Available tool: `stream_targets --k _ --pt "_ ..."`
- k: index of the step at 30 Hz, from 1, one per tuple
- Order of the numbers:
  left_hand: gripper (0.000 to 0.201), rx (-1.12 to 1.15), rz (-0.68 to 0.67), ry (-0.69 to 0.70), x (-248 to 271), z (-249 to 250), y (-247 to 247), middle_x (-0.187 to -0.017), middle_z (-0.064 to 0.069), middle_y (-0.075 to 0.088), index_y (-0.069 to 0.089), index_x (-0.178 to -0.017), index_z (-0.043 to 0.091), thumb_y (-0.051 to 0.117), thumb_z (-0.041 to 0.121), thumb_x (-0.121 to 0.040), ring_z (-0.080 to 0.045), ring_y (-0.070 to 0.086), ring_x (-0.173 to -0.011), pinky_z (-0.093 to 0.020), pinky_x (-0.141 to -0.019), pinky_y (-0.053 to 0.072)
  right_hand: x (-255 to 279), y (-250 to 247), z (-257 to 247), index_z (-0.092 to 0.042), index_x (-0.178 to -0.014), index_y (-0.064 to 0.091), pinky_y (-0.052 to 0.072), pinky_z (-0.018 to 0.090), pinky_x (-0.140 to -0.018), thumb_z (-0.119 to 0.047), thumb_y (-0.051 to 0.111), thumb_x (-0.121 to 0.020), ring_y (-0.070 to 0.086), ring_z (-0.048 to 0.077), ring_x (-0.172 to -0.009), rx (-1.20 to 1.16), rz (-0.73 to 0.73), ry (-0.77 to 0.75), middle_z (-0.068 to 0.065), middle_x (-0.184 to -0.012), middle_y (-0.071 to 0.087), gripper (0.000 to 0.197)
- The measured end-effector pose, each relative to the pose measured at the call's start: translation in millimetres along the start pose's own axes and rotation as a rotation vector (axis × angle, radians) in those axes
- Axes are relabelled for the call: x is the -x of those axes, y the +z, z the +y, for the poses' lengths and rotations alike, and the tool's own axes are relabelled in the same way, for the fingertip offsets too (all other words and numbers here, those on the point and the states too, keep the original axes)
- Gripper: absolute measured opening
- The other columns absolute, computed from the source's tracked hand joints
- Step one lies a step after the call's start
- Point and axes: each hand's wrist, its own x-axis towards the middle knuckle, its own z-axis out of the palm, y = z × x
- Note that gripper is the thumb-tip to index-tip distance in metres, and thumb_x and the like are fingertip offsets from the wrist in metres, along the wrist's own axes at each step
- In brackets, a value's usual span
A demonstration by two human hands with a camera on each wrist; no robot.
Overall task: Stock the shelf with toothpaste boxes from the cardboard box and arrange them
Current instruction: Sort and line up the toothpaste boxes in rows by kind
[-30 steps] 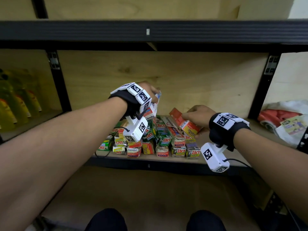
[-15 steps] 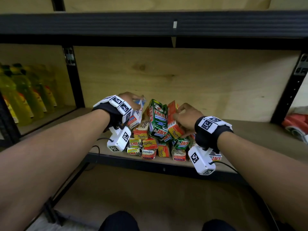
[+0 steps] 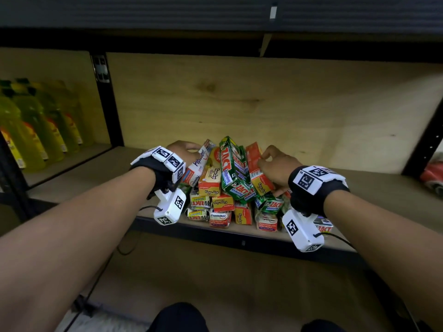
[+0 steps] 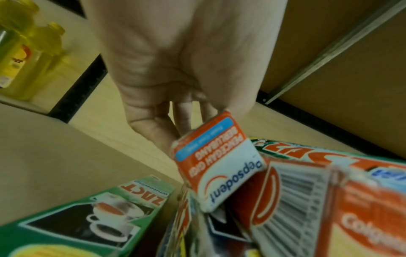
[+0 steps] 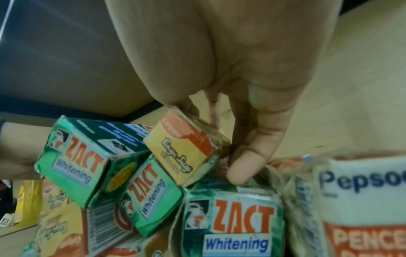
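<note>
A heap of toothpaste boxes lies on the wooden shelf, green Zact, orange Colgate and white Pepsodent ones. My left hand grips a white and orange Pepsodent box at the heap's left, tilted up. My right hand holds an orange and yellow Colgate box at the heap's right, thumb along its side. Between my hands, two green Zact boxes stand tilted on top of the heap. No cardboard box is in view.
Yellow bottles fill the neighbouring bay on the left, behind a black upright post. A red object lies at the far right of the shelf. The shelf above hangs low overhead. Bare shelf board lies to the right of the heap.
My hands have come closer together around the heap, pushing the top boxes up on end. The view has shifted left, bringing the yellow bottles further in.
</note>
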Motion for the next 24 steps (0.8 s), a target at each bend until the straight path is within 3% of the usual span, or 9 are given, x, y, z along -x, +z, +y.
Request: stream_targets --k 2,5,11,13,15,17,21,24 --pt "0.035 0.031 -0.019 -0.011 2 -1 -1 -0.118 0.000 0.068 0.061 -0.128 0.035 0.060 0.035 -0.093 -0.019 0.067 -0.088 -0.023 -0.066 0.049 3 -2 -1 -0.023 -0.116 0.045 0.063 0.046 -0.066 -0.042 0.046 -0.098 0.072 0.036 -0.077 0.029 -0.005 -0.010 0.008 -0.090 0.056 0.026" --pt "0.034 0.044 -0.054 -0.016 7 -3 -6 -0.114 0.002 0.067 0.061 -0.126 0.036 0.062 0.034 -0.092 -0.016 0.066 -0.091 -0.024 -0.069 0.051 6 -7 -2 -0.024 -0.116 0.050 0.063 0.046 -0.073 -0.041 0.052 -0.094 0.070 0.032 -0.087 0.018 0.014 -0.015 0.004 -0.089 0.056 0.027" --pt "0.042 0.032 -0.044 -0.049 19 -5 -5 -0.125 -0.001 0.065 0.054 -0.136 0.031 0.059 0.035 -0.095 -0.024 0.067 -0.103 -0.035 -0.086 0.055 14 -9 1 -0.029 -0.119 0.055 0.058 0.039 -0.087 -0.047 0.054 -0.092 0.069 0.026 -0.094 0.139 0.066 -0.045 -0.008 -0.074 0.050 0.032" --pt "0.052 0.016 -0.055 -0.045 23 -4 -3 -0.133 -0.001 0.061 0.050 -0.141 0.028 0.061 0.043 -0.092 -0.023 0.065 -0.109 -0.032 -0.090 0.054 17 -11 1 -0.030 -0.122 0.056 0.058 0.039 -0.088 -0.048 0.053 -0.092 0.069 0.026 -0.094 0.177 0.057 -0.045 -0.005 -0.083 0.058 0.035" --pt "0.062 -0.039 -0.059 -0.029 24 -3 -2 -0.143 -0.001 0.053 0.043 -0.146 0.025 0.060 0.048 -0.092 -0.023 0.060 -0.118 -0.033 -0.097 0.050 20 -15 0 -0.030 -0.123 0.058 0.058 0.040 -0.088 -0.047 0.052 -0.093 0.068 0.027 -0.097 0.185 0.056 -0.051 0.002 -0.108 0.066 0.035" --pt "0.064 -0.075 -0.051 -0.027 24 -4 -2 -0.148 -0.002 0.047 0.040 -0.148 0.022 0.058 0.049 -0.093 -0.024 0.055 -0.125 -0.033 -0.102 0.046 24 -20 -2 -0.028 -0.125 0.060 0.057 0.041 -0.091 -0.039 0.049 -0.096 0.065 0.028 -0.104 0.213 0.050 -0.078 0.005 -0.124 0.065 0.033" --pt "0.061 -0.084 -0.033 -0.053 25 -8 -3 -0.144 -0.007 0.051 0.042 -0.147 0.015 0.055 0.046 -0.096 -0.026 0.055 -0.124 -0.030 -0.093 0.047 31 -30 2 -0.030 -0.125 0.064 0.056 0.036 -0.089 -0.018 0.050 -0.094 0.061 0.026 -0.110 0.267 0.031 -0.096 0.000 -0.137 0.056 0.036" --pt "0.054 -0.062 -0.009 -0.049 28 -14 -2 -0.137 -0.009 0.058 0.048 -0.143 0.015 0.053 0.044 -0.098 -0.027 0.060 -0.116 -0.028 -0.085 0.048 34 -36 9 -0.028 -0.126 0.063 0.053 0.030 -0.083 -0.020 0.050 -0.097 0.061 0.024 -0.108 0.426 0.050 -0.096 0.000 -0.144 0.050 0.032"
